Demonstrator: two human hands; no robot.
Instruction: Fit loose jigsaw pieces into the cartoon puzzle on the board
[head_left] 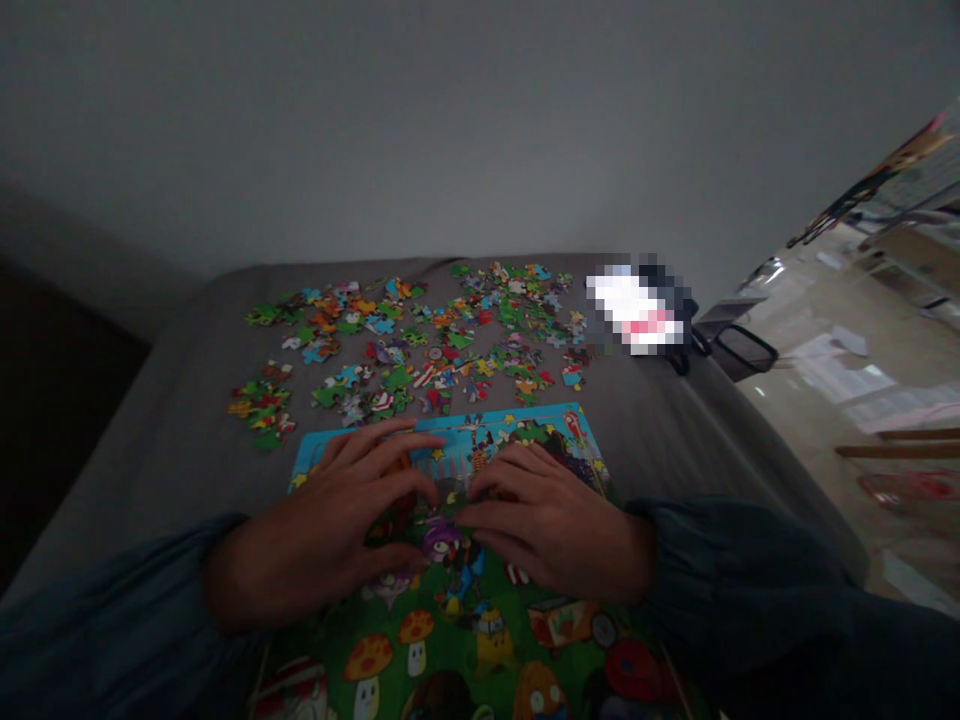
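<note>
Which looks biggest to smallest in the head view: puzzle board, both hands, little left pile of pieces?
1. Puzzle board.
2. Left hand and right hand: look alike, no ranking.
3. Little pile of pieces, though it lies farther away, so unsure.

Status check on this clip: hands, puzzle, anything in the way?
Left hand and right hand open, flat on the jigsaw puzzle. Loose pieces scattered beyond on the grey surface. Nothing obstructing.
</note>
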